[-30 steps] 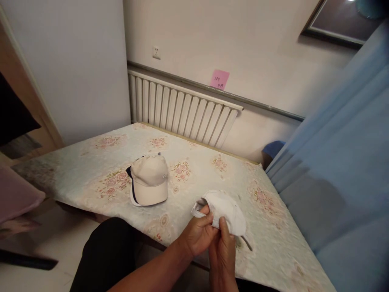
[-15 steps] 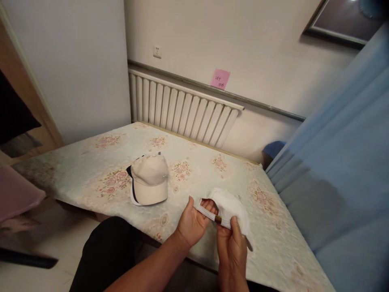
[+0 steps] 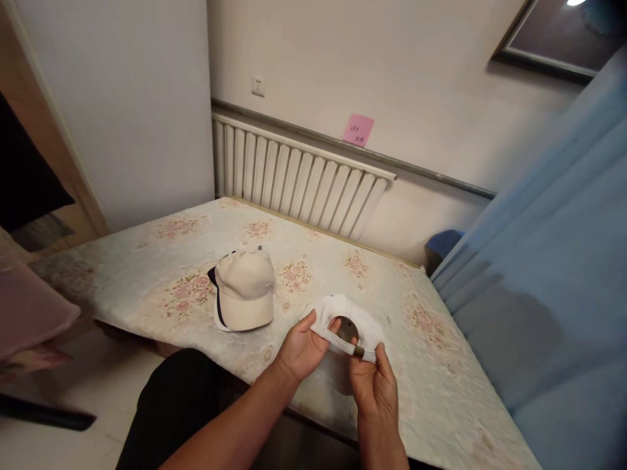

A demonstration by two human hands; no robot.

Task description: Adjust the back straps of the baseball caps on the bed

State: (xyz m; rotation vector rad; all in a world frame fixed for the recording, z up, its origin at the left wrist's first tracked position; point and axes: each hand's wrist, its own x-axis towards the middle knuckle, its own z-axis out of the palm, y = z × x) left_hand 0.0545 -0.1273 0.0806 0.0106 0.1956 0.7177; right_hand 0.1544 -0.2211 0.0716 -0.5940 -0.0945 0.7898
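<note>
A white baseball cap (image 3: pixel 360 313) is held between both hands just above the bed, its back strap and buckle turned toward me. My left hand (image 3: pixel 302 349) grips the cap's left edge, thumb on the outside and fingertips showing through the opening above the strap. My right hand (image 3: pixel 376 385) pinches the strap's right end beside the buckle. Through the back opening, the dark inside of the cap is visible. Left of my hands, a stack of caps rests on the bed, a beige cap (image 3: pixel 245 284) on top with dark and white brims showing beneath.
The bed (image 3: pixel 313 254) has a pale floral cover. Behind it are a white radiator (image 3: pixel 298 176) and a wall with a pink note (image 3: pixel 358 130). A blue curtain (image 3: pixel 553 274) hangs at the right. Pink cloth (image 3: pixel 34 303) shows at the left.
The white cap has turned so its back opening faces me more squarely. My left hand has closed on its left edge, and my right hand still holds the strap side.
</note>
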